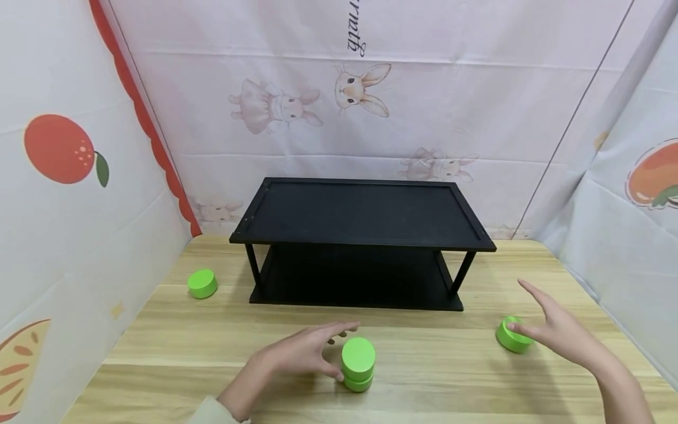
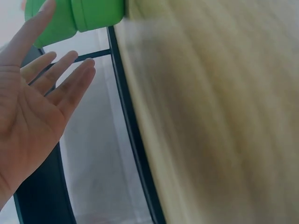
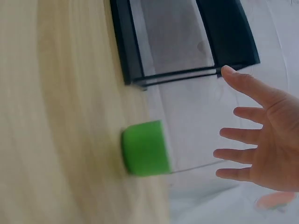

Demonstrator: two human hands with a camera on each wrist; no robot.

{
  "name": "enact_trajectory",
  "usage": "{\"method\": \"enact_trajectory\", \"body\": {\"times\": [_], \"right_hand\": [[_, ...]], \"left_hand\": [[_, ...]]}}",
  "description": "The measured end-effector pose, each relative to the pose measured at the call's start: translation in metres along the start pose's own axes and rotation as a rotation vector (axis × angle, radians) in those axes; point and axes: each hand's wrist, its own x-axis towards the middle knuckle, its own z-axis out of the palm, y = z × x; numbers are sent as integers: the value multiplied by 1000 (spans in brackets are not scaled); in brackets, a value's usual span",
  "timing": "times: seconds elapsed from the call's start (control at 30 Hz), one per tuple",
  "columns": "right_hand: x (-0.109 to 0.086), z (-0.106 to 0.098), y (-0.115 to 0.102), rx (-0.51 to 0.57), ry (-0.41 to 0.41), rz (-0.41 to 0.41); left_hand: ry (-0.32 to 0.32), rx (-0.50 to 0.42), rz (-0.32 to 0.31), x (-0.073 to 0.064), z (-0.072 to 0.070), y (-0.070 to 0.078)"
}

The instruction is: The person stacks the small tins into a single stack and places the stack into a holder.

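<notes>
Two green round blocks stand one on the other at the front middle of the table: the upper green block (image 1: 358,355) and the lower green block (image 1: 358,384). Just left of them is my left hand (image 1: 304,353), fingers spread and thumb beside the stack; whether the thumb touches it I cannot tell. The left wrist view has the palm (image 2: 32,116) facing the stacked pair. On the right, my right hand (image 1: 564,335) hovers above a single green block (image 1: 514,335), its thumb partly covering that block. The right wrist view shows its fingers (image 3: 240,135) apart, holding nothing.
A black two-tier rack (image 1: 360,212) stands at the back middle. Another green block (image 1: 202,284) lies left of it. Printed cloth walls (image 1: 318,135) enclose the wooden table (image 1: 424,365) at the back and both sides.
</notes>
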Motion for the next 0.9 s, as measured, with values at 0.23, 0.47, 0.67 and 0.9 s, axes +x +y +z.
{"method": "enact_trajectory", "body": {"times": [0.23, 0.47, 0.67, 0.9], "right_hand": [[-7, 6, 17, 47, -15, 102], [-21, 5, 34, 95, -19, 182], [-28, 17, 41, 123, -18, 195], [-35, 27, 44, 145, -7, 218]], "left_hand": [[-15, -101, -10, 2, 8, -7], [-41, -142, 5, 6, 12, -9], [-62, -176, 44, 5, 14, -14], [-93, -287, 31, 8, 17, -17]]}}
